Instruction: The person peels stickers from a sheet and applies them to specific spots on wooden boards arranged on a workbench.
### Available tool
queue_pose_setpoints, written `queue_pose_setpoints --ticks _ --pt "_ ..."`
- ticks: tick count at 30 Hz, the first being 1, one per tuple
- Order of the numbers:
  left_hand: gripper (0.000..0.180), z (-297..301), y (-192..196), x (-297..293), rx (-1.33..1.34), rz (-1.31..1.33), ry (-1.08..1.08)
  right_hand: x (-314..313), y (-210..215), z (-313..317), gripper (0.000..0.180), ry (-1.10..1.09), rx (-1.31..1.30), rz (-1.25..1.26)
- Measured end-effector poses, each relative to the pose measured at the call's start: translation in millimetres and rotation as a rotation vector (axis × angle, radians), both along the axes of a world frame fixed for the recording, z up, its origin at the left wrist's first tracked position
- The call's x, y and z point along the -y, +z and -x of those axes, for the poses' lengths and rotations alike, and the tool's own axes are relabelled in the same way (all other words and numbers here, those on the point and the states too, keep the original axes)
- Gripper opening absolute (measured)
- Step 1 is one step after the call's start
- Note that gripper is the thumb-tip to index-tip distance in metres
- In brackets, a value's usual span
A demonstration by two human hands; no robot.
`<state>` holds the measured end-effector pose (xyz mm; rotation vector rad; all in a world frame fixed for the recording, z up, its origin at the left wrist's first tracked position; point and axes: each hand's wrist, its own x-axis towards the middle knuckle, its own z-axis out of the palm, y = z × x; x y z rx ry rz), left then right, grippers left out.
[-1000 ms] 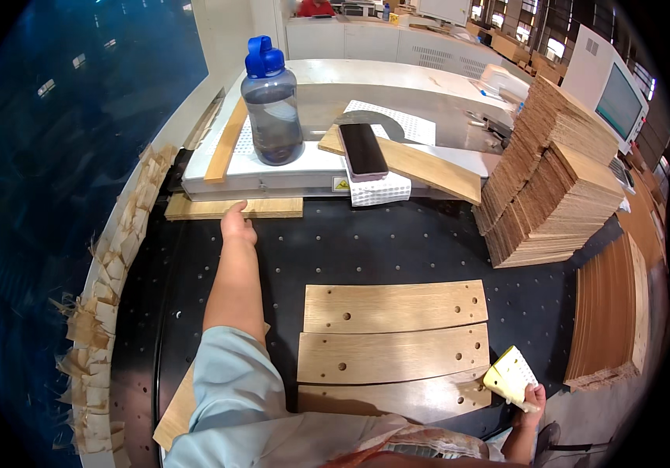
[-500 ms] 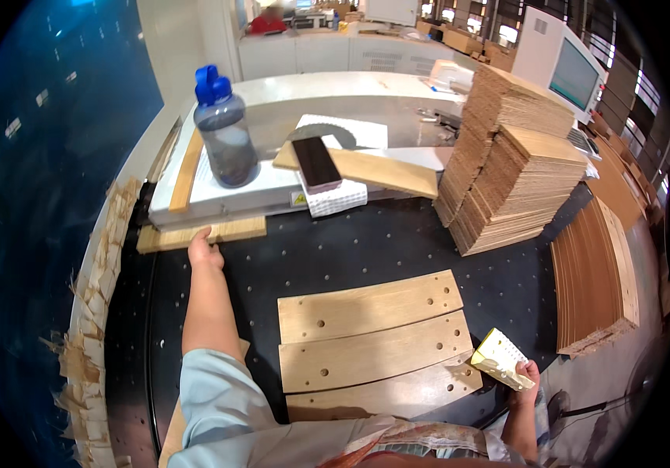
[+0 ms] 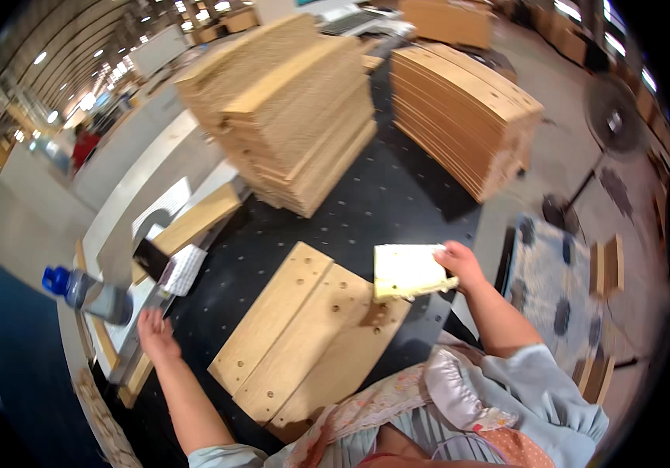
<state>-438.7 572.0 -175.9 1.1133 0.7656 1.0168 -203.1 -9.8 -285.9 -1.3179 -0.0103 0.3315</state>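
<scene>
My right hand (image 3: 460,264) is closed on the edge of a pale yellow and white rectangular pad (image 3: 409,269), worn along one side, perhaps sponge. It holds the pad over the right end of three curved wooden boards (image 3: 288,327). These lie side by side, with drilled holes near their ends. My left hand (image 3: 157,335) is open and empty, a little blurred, beside the white ledge. Near it are a water bottle with a blue cap (image 3: 89,295) and a short wooden strip (image 3: 137,381).
Tall stacks of cut boards (image 3: 296,117) stand on the black dotted table (image 3: 350,207). A curved board stack (image 3: 460,117) is to their right. A phone (image 3: 153,259) rests on a white block by the ledge. On the floor stand a fan (image 3: 612,117) and a patterned cloth surface (image 3: 552,288).
My view has swung to the right. My left hand has come off the wooden strip by the ledge. My right hand has brought the pad from beside the boards to over their right end.
</scene>
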Motion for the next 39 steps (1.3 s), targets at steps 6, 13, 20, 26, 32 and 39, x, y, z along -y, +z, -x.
queue_pose_setpoints --ticks 6,13,20,26,32,39 --pt "0.061 -118.2 28.8 256.5 -0.294 -0.587 -1.024 -7.5 26.0 13.8 0.003 0.059 0.116 -0.365" --pt "0.016 -182.4 39.4 406.5 -0.200 -0.155 -1.206 53.2 71.2 11.0 0.009 0.135 0.253 -0.358" --pt "0.016 -210.3 65.6 472.8 -0.312 -0.599 -1.102 126.2 112.5 -11.0 0.036 -0.293 1.050 0.378" --pt "0.018 -221.0 71.5 509.3 -0.250 -0.666 -1.114 154.8 106.0 -14.1 0.051 -0.068 0.738 0.060" --pt "0.018 -220.9 69.5 528.4 -0.173 -0.453 -1.149 173.3 92.0 -9.0 0.043 0.222 0.281 -0.648" --pt "0.021 -213.6 67.6 533.6 -0.131 -0.391 -1.228 186.1 90.0 -6.3 0.034 0.227 0.466 -0.740"
